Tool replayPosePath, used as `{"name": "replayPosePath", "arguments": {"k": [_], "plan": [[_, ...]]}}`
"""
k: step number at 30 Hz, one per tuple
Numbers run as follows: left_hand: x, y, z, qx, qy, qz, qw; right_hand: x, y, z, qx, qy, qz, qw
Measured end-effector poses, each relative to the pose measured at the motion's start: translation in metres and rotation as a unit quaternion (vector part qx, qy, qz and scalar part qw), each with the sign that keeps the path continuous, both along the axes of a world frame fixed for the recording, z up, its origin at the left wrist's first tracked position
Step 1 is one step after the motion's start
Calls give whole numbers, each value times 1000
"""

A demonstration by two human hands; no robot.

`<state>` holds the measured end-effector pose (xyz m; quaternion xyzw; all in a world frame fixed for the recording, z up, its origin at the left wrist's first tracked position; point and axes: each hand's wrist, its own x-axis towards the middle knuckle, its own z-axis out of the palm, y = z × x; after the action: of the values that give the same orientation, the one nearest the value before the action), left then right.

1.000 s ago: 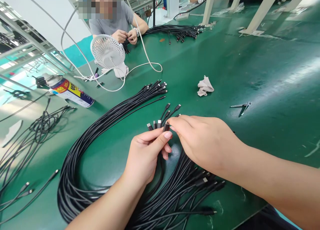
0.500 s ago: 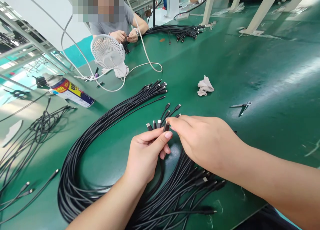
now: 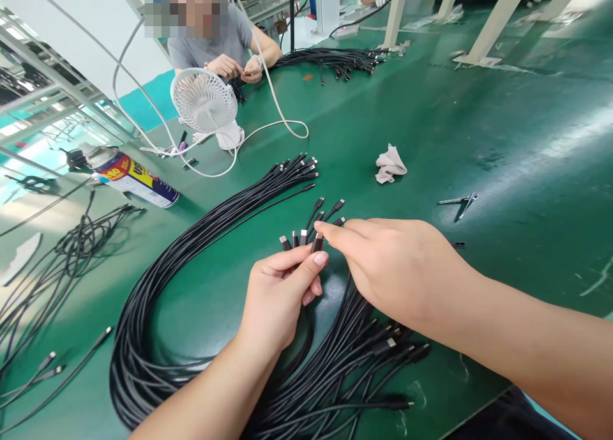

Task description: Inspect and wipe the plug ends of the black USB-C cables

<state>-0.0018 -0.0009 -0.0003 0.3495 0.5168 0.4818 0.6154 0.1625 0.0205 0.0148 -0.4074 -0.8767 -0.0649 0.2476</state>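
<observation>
My left hand (image 3: 282, 293) is closed around several black USB cables, their connectors fanned out above the fingers. Between its thumb and forefinger one USB cable connector (image 3: 317, 243) points upward. My right hand (image 3: 387, 255) is closed, its forefinger at the metal tip of that connector. Its other fingertips and anything pinched there are hidden behind the hand. Under both hands a thick bundle of black cables (image 3: 143, 312) curves in a loop over the green table. One set of its ends lies beyond my hands, another bunch of connectors (image 3: 387, 344) below my right wrist.
A spray can (image 3: 138, 178) lies at the left near loose cables (image 3: 71, 248). Behind stands a white fan (image 3: 205, 101) with a white cord. A crumpled cloth (image 3: 391, 164) and nail clippers (image 3: 460, 204) lie to the right. Across the table a person (image 3: 215, 44) handles cables.
The view has shifted slightly. My right forefinger has moved a little at the connector's tip, and a small black piece beside my right hand shows more. My left hand keeps its grip.
</observation>
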Motion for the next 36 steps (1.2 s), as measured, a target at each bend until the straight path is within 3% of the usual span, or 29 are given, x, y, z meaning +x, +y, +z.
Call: {"name": "replayPosePath", "arguments": {"k": [36], "plan": [[1, 0, -1, -3, -2, -12, 1000, -1, 0, 2, -36, 2, -2, 999]]}}
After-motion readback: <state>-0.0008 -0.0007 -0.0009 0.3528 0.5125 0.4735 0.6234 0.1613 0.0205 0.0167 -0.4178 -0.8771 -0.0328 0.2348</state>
